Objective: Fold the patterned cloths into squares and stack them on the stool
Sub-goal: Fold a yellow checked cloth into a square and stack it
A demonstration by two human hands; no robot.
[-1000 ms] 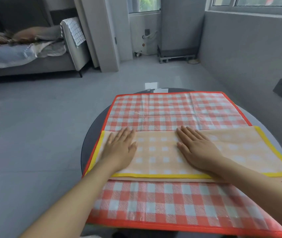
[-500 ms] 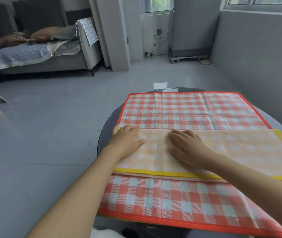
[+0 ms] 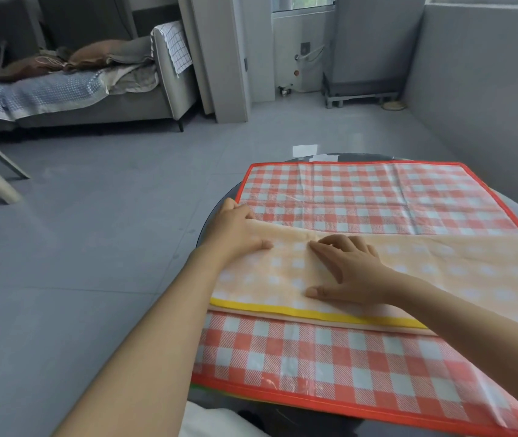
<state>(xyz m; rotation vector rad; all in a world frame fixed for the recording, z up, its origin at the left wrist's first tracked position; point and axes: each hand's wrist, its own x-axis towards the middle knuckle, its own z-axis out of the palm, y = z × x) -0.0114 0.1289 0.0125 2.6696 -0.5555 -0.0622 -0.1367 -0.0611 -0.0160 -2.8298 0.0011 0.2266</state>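
That yellow-edged cloth [image 3: 440,275] on the red checked one [image 3: 377,197] looks thin and floppy, so with your left hand [image 3: 235,231] gripping its left end and right hand [image 3: 349,269] flat, lift by the corners.

Left hand [image 3: 235,230] grips yellow cloth [image 3: 409,272] end; right hand [image 3: 350,271] presses it flat
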